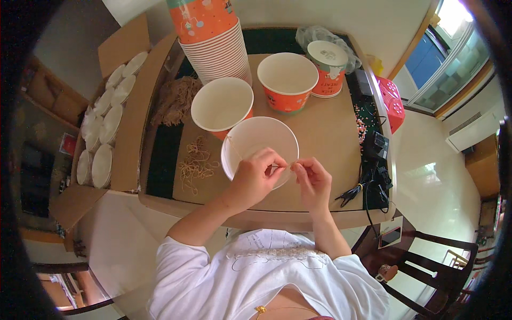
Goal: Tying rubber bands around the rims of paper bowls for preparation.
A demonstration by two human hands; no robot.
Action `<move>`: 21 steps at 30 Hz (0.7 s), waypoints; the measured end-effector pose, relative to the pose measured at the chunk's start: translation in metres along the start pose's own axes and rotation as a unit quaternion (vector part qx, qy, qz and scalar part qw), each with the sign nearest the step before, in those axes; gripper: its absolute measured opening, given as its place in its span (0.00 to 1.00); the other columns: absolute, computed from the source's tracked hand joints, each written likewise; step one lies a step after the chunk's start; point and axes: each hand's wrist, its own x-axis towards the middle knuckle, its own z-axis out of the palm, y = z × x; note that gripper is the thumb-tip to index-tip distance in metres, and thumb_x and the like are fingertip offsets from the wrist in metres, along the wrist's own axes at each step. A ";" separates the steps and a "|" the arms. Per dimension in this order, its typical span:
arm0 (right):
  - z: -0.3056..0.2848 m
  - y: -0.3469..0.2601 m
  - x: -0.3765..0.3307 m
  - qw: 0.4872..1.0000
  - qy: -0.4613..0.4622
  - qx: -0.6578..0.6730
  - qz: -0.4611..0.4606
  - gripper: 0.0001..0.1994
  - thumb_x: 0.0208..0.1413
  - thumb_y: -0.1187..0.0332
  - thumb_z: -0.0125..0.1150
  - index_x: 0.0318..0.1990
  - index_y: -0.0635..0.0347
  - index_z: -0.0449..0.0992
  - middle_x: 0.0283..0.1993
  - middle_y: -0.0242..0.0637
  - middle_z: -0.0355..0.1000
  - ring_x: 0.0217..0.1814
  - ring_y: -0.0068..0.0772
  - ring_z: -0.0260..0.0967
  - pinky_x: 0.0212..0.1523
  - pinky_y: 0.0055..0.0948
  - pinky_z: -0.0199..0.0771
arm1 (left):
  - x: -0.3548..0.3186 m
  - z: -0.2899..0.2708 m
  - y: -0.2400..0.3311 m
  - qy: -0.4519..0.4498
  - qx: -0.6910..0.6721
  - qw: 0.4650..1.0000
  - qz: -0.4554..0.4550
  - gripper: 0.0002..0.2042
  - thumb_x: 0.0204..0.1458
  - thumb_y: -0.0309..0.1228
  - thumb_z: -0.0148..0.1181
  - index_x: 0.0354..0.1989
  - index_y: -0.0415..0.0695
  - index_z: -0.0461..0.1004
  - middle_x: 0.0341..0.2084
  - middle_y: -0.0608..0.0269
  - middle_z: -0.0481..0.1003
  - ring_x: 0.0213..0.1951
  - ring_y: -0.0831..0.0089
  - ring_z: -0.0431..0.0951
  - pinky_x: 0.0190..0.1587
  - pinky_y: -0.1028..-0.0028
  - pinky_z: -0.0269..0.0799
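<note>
Both my hands are over the near paper bucket (258, 130), a white-lined tub tipped so its mouth faces me. My left hand (258, 173) pinches a thin tan string (233, 145), which runs from the bucket's upper left rim down to my fingers. Thumb and forefinger of my right hand (310, 178) are pressed together close to the left fingertips, on what looks like the string's end. Just behind stand two orange paper buckets, one at left (221, 104) and one at right (288, 80). Loose cut strings (198, 165) lie left of the near bucket.
A tall stack of orange buckets (216, 56) and a tan twine bundle (178, 98) stand at the back left. A lidded bucket (326, 66) is at the back right. Small beads (361, 125) and black cables (376, 184) line the right edge. An open carton (133, 114) of white tubs is left.
</note>
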 end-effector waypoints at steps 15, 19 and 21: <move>0.004 0.003 -0.001 0.992 0.014 -0.088 -0.093 0.03 0.51 0.77 0.62 0.29 0.64 0.74 0.24 0.30 0.66 0.23 0.17 0.60 0.23 0.18 0.60 | 0.001 0.010 0.001 0.124 0.151 0.966 0.168 0.07 0.42 0.22 0.64 0.30 0.44 0.75 0.28 0.66 0.72 0.28 0.69 0.76 0.28 0.71 0.73; 0.002 0.004 -0.001 0.992 0.019 -0.081 -0.097 0.02 0.51 0.77 0.61 0.30 0.64 0.74 0.24 0.31 0.66 0.23 0.17 0.60 0.23 0.18 0.60 | 0.004 0.006 0.004 0.141 0.106 0.975 0.137 0.07 0.43 0.22 0.63 0.31 0.44 0.73 0.28 0.65 0.71 0.28 0.69 0.76 0.27 0.70 0.73; 0.002 0.003 -0.001 0.992 0.016 -0.078 -0.099 0.02 0.51 0.77 0.61 0.30 0.65 0.74 0.24 0.31 0.66 0.23 0.17 0.60 0.23 0.18 0.60 | 0.004 0.005 0.005 0.141 0.092 0.978 0.125 0.07 0.44 0.21 0.62 0.32 0.44 0.73 0.28 0.65 0.71 0.29 0.68 0.76 0.27 0.70 0.73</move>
